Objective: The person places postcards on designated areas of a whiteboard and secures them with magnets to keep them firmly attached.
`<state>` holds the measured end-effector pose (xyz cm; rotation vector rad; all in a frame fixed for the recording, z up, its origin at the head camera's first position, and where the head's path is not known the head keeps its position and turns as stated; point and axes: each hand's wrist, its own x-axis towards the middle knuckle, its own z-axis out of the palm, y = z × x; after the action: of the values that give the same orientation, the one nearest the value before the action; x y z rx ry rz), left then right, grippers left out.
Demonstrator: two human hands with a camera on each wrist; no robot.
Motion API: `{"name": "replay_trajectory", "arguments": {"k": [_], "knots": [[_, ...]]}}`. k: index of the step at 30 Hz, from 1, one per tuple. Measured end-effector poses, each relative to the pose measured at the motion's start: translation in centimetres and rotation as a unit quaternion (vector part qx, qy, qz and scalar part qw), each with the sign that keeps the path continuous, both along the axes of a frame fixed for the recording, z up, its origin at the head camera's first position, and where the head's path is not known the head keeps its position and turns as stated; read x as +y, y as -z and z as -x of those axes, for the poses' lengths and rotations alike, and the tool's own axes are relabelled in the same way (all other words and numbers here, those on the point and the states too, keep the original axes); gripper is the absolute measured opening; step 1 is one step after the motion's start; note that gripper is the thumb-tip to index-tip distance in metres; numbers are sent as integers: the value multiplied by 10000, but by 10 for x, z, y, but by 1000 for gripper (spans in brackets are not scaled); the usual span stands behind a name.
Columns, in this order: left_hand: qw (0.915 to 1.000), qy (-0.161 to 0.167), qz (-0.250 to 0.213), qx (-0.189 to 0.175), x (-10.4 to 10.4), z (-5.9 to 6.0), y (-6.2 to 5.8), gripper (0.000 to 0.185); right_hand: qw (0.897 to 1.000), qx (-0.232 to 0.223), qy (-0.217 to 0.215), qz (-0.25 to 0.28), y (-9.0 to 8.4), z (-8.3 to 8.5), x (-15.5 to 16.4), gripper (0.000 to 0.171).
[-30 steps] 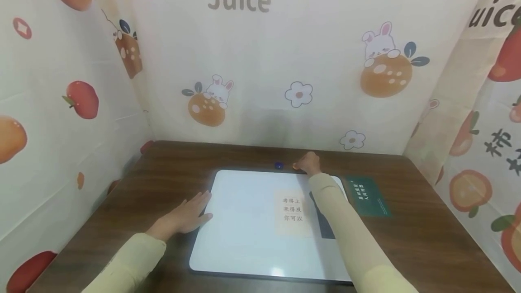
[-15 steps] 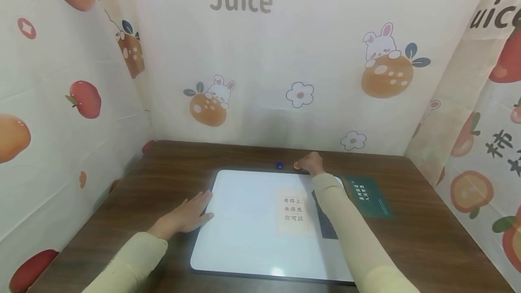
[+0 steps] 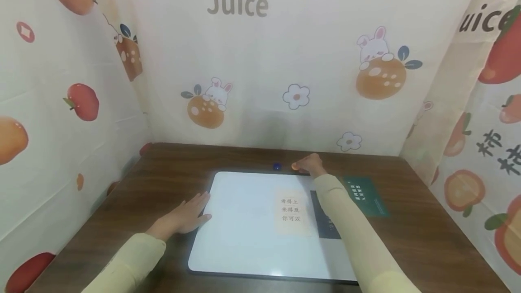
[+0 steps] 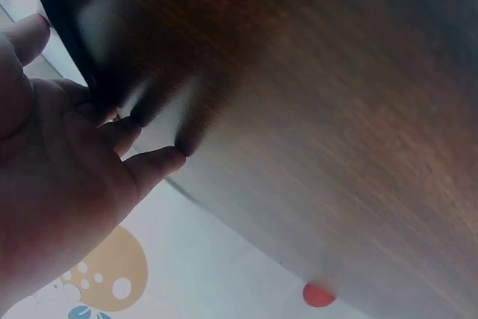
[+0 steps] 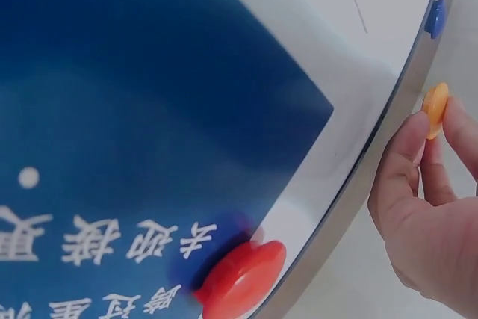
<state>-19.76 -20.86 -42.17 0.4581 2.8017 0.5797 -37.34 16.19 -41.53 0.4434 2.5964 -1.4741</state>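
My right hand [image 3: 311,163] reaches over the whiteboard [image 3: 240,229] to its far edge. Between thumb and fingertips it pinches an orange round magnet [image 5: 435,110]. A blue magnet [image 3: 277,166] sits a little to the left of it, beyond the board's edge. My left hand [image 3: 185,214] lies with fingers extended at the board's left edge, and in the left wrist view its fingertips touch the wooden table. On the board are a cream card [image 3: 291,227] with printed characters and a dark blue card [image 3: 323,220], partly hidden by my right sleeve. A red magnet [image 5: 243,278] sits at the dark card's edge.
A green card [image 3: 366,196] lies on the brown wooden table [image 3: 423,229] to the right of the board. Fruit-printed curtains [image 3: 252,58] hang behind the table and at both sides.
The head view has shifted slightly. My right hand stays near the far edge with the orange magnet, which shows a little more now. My left hand has not moved.
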Motion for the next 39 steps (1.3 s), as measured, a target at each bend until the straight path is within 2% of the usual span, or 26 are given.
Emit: {"name": "replay_trajectory", "arguments": {"k": [5,13,24,39], "knots": [[10000,-11,-27,-8,1,-2,1,67,9998,-5,-113,132,-2,-6,2,32],[9999,24,-92,83,0,-2,0,67,9975,69,-526,464,-5,-16,6,27],[9999,103,-78,92,-2,1,4,66,9983,-148,-445,350,-7,-23,12,30],[9999,87,-107,18,-1,-1,1,67,9981,-467,-388,33,-10,-38,14,38]]}}
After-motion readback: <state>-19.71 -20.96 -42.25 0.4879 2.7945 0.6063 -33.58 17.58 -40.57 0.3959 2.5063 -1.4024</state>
